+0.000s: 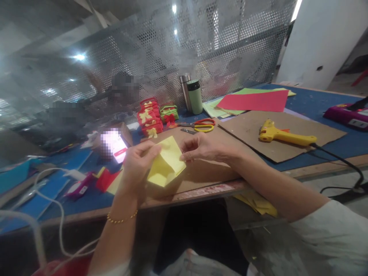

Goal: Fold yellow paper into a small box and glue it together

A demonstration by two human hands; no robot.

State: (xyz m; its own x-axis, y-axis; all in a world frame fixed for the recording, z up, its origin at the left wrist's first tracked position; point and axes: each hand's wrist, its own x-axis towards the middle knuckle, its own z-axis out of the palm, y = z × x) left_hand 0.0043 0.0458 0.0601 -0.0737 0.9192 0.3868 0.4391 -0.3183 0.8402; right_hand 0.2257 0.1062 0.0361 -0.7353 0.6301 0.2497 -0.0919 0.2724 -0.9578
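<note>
A folded yellow paper (166, 163) is held up between both hands, above the brown cardboard (212, 172) at the table's front edge. My left hand (139, 161) pinches its upper left edge between thumb and fingers. At the right edge of the same paper, my right hand (198, 147) has its thumb and fingertips closed on it. A crease runs across the paper, and its lower right edge shows layers. Just beyond my right hand lie scissors (204, 125) with red and yellow handles.
A yellow glue gun (287, 137) rests on cardboard at the right, its cord trailing off the edge. Behind are bottles (194, 97), red paper pieces (150, 117) and coloured sheets (254, 100). A lit phone (116, 145) and white cable (61, 214) are at left.
</note>
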